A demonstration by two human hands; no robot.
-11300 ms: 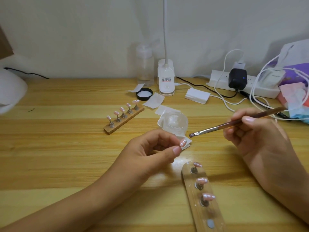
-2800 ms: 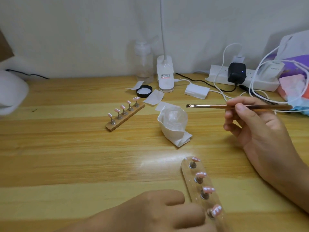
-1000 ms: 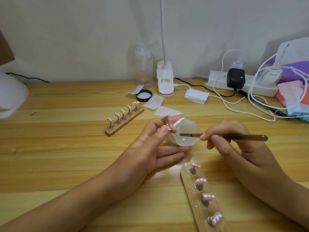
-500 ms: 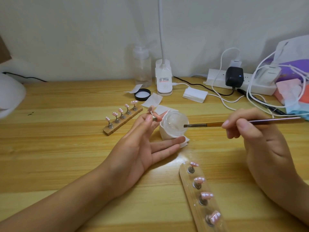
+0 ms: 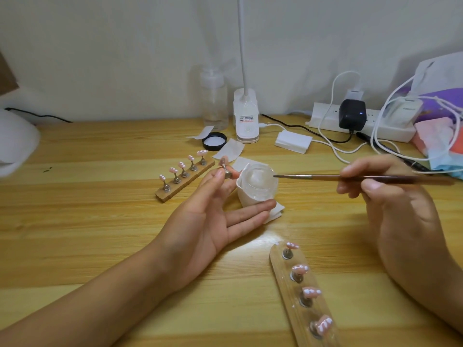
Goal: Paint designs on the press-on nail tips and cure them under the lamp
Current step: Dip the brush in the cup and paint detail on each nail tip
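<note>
My left hand (image 5: 208,221) pinches a small metal stand with a pink nail tip (image 5: 225,167) between thumb and forefinger, its other fingers stretched out under a clear jar (image 5: 258,182) wrapped in white tissue. My right hand (image 5: 395,196) grips a brown brush (image 5: 350,177), bristles at the jar's right rim. A wooden holder (image 5: 298,309) with several painted pink tips lies near the front. A second holder (image 5: 185,176) with several tips lies farther back left. The white curing lamp (image 5: 15,144) shows at the left edge.
A desk lamp base (image 5: 246,121), a clear pump bottle (image 5: 214,98), a black lid (image 5: 214,141), paper wipes and a white box (image 5: 293,141) stand at the back. A power strip (image 5: 325,118) with chargers and cables and a pile of bags fill the back right.
Over the last second my left hand moved back left with the stand and nail tip, and the brush came out of the jar to its right rim.
</note>
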